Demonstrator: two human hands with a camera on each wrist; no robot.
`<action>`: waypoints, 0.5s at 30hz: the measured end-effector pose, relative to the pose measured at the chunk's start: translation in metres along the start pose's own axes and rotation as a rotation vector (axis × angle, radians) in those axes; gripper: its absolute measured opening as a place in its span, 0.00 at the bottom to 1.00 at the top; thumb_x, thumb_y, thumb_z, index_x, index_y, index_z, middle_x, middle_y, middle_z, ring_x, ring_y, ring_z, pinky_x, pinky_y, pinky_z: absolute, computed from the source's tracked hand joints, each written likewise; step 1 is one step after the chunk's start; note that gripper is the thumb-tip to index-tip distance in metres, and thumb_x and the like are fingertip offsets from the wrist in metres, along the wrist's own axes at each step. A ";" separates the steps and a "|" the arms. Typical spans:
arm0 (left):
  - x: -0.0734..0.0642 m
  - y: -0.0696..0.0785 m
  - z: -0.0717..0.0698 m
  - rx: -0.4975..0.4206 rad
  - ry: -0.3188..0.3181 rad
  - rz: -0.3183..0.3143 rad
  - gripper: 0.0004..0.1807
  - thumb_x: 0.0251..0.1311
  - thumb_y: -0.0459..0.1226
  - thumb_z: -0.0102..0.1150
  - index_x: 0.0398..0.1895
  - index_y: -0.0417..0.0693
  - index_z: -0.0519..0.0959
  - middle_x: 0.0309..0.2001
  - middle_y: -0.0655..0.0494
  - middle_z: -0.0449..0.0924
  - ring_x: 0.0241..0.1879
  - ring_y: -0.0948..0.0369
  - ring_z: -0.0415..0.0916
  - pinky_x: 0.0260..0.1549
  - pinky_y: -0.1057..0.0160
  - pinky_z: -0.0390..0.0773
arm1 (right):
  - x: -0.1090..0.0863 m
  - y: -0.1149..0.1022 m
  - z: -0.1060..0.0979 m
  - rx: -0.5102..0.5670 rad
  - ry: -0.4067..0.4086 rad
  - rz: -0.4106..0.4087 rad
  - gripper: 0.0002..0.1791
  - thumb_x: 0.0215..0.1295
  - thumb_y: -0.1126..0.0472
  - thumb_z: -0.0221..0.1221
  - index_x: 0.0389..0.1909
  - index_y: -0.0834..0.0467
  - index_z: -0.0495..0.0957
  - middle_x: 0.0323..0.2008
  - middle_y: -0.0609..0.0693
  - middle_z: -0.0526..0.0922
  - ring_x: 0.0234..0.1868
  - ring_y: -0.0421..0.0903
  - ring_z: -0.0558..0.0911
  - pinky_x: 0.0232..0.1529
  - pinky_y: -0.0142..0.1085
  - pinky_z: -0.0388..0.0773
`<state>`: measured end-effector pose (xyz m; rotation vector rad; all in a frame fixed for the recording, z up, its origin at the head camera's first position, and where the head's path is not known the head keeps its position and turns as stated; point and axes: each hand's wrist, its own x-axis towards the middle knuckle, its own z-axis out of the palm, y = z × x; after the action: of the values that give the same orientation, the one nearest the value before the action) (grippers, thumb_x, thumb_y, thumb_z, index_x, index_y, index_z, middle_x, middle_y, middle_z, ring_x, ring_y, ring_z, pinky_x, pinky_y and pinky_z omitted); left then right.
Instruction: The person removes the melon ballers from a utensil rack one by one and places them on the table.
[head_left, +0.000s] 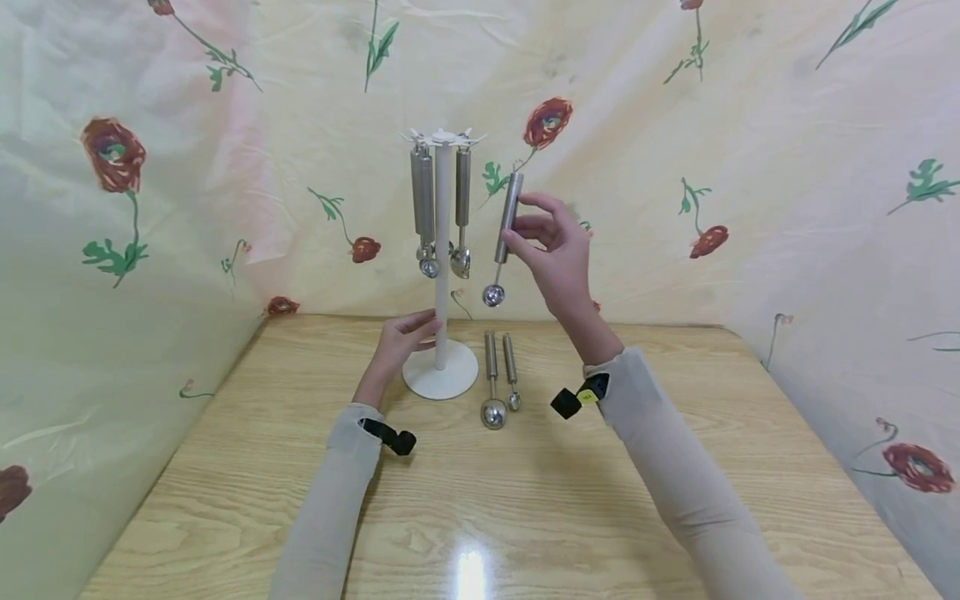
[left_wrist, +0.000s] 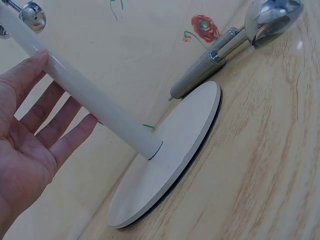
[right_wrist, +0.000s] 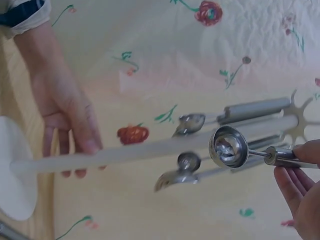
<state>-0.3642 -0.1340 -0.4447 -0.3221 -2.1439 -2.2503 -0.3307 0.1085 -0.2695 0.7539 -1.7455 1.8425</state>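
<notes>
Head view: R hand pinches scoop w/ fingertips only, may slip; L hand flat-open vs stand pole, so rack could tip.

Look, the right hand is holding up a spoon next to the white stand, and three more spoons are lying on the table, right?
Nearly. The right hand does hold a spoon up beside the white stand, but the head view shows only two spoons lying on the table, not three.
</notes>
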 end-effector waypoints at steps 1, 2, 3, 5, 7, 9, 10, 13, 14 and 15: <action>0.000 0.000 0.000 -0.002 0.001 0.002 0.22 0.70 0.37 0.63 0.64 0.36 0.77 0.61 0.37 0.81 0.52 0.59 0.85 0.53 0.53 0.87 | -0.002 0.004 -0.005 -0.004 0.005 0.019 0.24 0.61 0.74 0.67 0.59 0.64 0.78 0.37 0.49 0.88 0.37 0.44 0.88 0.41 0.35 0.90; 0.000 -0.001 0.000 -0.004 -0.001 0.004 0.22 0.70 0.37 0.62 0.64 0.35 0.77 0.61 0.36 0.81 0.51 0.59 0.85 0.53 0.53 0.87 | -0.004 0.009 -0.010 -0.011 0.010 0.040 0.24 0.61 0.74 0.67 0.59 0.64 0.77 0.37 0.48 0.87 0.37 0.44 0.87 0.41 0.35 0.90; 0.000 -0.001 0.000 -0.003 0.000 0.004 0.22 0.70 0.37 0.62 0.64 0.36 0.77 0.61 0.36 0.81 0.51 0.60 0.85 0.53 0.53 0.87 | -0.007 0.012 -0.015 -0.016 0.018 0.065 0.24 0.61 0.74 0.68 0.59 0.64 0.77 0.36 0.48 0.87 0.36 0.43 0.87 0.41 0.35 0.90; 0.001 -0.002 0.000 -0.005 0.002 0.001 0.22 0.70 0.37 0.62 0.63 0.36 0.78 0.61 0.36 0.80 0.51 0.60 0.85 0.54 0.53 0.87 | -0.013 0.020 -0.025 -0.029 0.024 0.107 0.25 0.61 0.73 0.68 0.59 0.63 0.77 0.36 0.47 0.87 0.36 0.42 0.87 0.40 0.34 0.90; 0.001 -0.002 0.000 -0.004 0.003 -0.003 0.22 0.70 0.37 0.62 0.63 0.36 0.77 0.61 0.36 0.80 0.50 0.61 0.85 0.54 0.53 0.87 | -0.018 0.028 -0.034 -0.025 0.031 0.145 0.25 0.61 0.74 0.68 0.59 0.63 0.77 0.35 0.48 0.86 0.35 0.41 0.87 0.39 0.33 0.90; 0.001 -0.002 0.000 -0.005 0.003 -0.006 0.22 0.70 0.37 0.62 0.63 0.36 0.78 0.61 0.36 0.80 0.50 0.61 0.85 0.54 0.53 0.87 | -0.023 0.034 -0.042 -0.025 0.037 0.181 0.25 0.61 0.74 0.68 0.59 0.63 0.77 0.35 0.47 0.86 0.34 0.40 0.87 0.39 0.32 0.90; 0.001 -0.001 0.000 -0.004 0.001 -0.006 0.22 0.70 0.37 0.62 0.64 0.36 0.77 0.61 0.36 0.80 0.50 0.61 0.85 0.54 0.53 0.87 | -0.025 0.038 -0.046 -0.027 0.038 0.191 0.25 0.61 0.74 0.68 0.59 0.64 0.77 0.34 0.47 0.86 0.34 0.39 0.87 0.38 0.32 0.90; 0.001 -0.001 -0.001 -0.008 0.001 -0.016 0.22 0.70 0.37 0.62 0.64 0.37 0.77 0.62 0.36 0.80 0.52 0.59 0.85 0.54 0.53 0.87 | -0.032 0.047 -0.056 -0.043 0.044 0.246 0.25 0.61 0.74 0.67 0.60 0.65 0.76 0.33 0.46 0.86 0.32 0.38 0.86 0.37 0.30 0.90; 0.001 -0.001 -0.001 -0.009 0.000 -0.020 0.22 0.70 0.37 0.62 0.64 0.37 0.77 0.62 0.36 0.79 0.52 0.58 0.84 0.54 0.54 0.87 | -0.034 0.050 -0.060 -0.055 0.044 0.266 0.25 0.61 0.74 0.67 0.60 0.65 0.76 0.33 0.45 0.86 0.32 0.38 0.86 0.37 0.30 0.89; 0.001 0.000 -0.001 -0.004 -0.001 -0.023 0.22 0.70 0.37 0.62 0.64 0.37 0.77 0.63 0.37 0.79 0.53 0.57 0.84 0.54 0.53 0.87 | -0.037 0.053 -0.063 -0.065 0.043 0.288 0.26 0.62 0.74 0.67 0.61 0.65 0.76 0.33 0.45 0.85 0.32 0.38 0.86 0.37 0.30 0.89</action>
<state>-0.3656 -0.1345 -0.4449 -0.3003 -2.1549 -2.2668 -0.3439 0.1691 -0.3351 0.4524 -1.9591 1.9557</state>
